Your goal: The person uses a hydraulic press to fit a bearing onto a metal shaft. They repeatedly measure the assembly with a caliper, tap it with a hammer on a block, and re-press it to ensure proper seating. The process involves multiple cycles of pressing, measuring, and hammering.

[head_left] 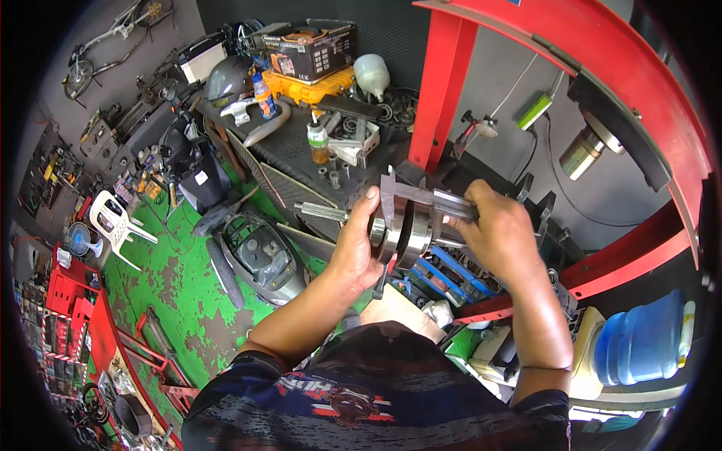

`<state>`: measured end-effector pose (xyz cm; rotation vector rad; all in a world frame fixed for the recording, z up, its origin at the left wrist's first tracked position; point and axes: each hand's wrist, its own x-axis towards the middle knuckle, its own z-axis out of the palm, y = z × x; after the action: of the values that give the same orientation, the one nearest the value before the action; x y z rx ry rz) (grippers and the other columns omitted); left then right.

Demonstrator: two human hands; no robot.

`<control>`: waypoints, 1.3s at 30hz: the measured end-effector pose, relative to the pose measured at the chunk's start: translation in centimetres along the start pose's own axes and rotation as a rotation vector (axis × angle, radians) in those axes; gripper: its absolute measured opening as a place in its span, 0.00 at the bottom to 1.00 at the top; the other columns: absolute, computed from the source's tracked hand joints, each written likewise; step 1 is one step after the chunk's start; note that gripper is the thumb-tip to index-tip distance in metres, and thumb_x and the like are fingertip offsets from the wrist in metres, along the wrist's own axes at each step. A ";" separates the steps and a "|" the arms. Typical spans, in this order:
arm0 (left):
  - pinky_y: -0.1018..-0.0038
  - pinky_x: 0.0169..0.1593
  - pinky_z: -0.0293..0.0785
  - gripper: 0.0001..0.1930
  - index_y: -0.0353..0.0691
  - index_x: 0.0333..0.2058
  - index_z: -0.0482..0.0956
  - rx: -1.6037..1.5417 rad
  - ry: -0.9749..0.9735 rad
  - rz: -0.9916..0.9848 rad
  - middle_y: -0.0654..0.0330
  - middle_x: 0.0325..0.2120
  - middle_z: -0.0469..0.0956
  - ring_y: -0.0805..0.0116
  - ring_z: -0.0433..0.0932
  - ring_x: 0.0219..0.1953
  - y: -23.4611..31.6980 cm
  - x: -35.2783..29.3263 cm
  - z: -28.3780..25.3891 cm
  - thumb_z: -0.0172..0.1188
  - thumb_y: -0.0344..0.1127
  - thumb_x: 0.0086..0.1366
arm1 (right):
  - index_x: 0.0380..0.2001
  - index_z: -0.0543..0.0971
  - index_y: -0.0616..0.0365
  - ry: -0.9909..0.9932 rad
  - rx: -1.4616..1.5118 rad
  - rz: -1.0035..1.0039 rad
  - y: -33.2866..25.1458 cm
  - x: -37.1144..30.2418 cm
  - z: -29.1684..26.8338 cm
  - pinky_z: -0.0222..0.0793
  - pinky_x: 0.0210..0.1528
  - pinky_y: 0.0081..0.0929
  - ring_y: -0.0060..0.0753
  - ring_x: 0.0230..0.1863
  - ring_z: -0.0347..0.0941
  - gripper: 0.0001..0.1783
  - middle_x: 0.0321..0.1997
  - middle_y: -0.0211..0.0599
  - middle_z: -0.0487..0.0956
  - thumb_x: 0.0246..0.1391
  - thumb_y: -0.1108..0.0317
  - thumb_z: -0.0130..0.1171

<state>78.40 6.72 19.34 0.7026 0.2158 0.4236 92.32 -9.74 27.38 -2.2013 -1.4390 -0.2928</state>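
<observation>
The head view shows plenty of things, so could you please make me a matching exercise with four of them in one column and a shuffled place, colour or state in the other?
Column 1
1. Crankshaft
2. Caliper
3. Plastic chair
4. Large water bottle

Column 2
A. White, standing on the green floor
B. Gripped by the right hand
C. Blue, near the right edge of the view
D. Held in the left hand

Right pairs: 1-D, 2-B, 3-A, 4-C
</observation>
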 end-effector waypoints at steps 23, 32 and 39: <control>0.71 0.33 0.79 0.34 0.41 0.56 0.77 0.008 -0.049 -0.050 0.58 0.42 0.84 0.68 0.84 0.37 -0.1 -0.9 -1.0 0.52 0.68 0.72 | 0.55 0.80 0.66 -0.144 0.216 -0.103 0.5 -0.2 -2.8 0.72 0.40 0.43 0.55 0.35 0.75 0.26 0.36 0.49 0.76 0.56 0.64 0.70; 0.74 0.40 0.81 0.33 0.42 0.58 0.76 0.001 -0.067 -0.047 0.60 0.43 0.84 0.71 0.83 0.41 0.4 -1.8 -0.8 0.57 0.66 0.70 | 0.55 0.81 0.61 -0.046 0.099 -0.216 1.0 -0.6 -1.8 0.72 0.32 0.43 0.50 0.30 0.76 0.28 0.33 0.44 0.76 0.52 0.63 0.73; 0.60 0.38 0.87 0.37 0.37 0.58 0.74 0.003 0.002 0.013 0.51 0.45 0.84 0.57 0.87 0.39 -0.8 -1.7 -2.5 0.53 0.69 0.71 | 0.56 0.81 0.56 0.049 -0.063 -0.278 0.6 -1.3 -1.4 0.75 0.29 0.40 0.44 0.27 0.76 0.31 0.28 0.38 0.72 0.47 0.60 0.75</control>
<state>76.26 6.86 17.06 0.7066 0.2139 0.4362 92.41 -11.66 27.86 -2.0245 -1.7298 -0.4890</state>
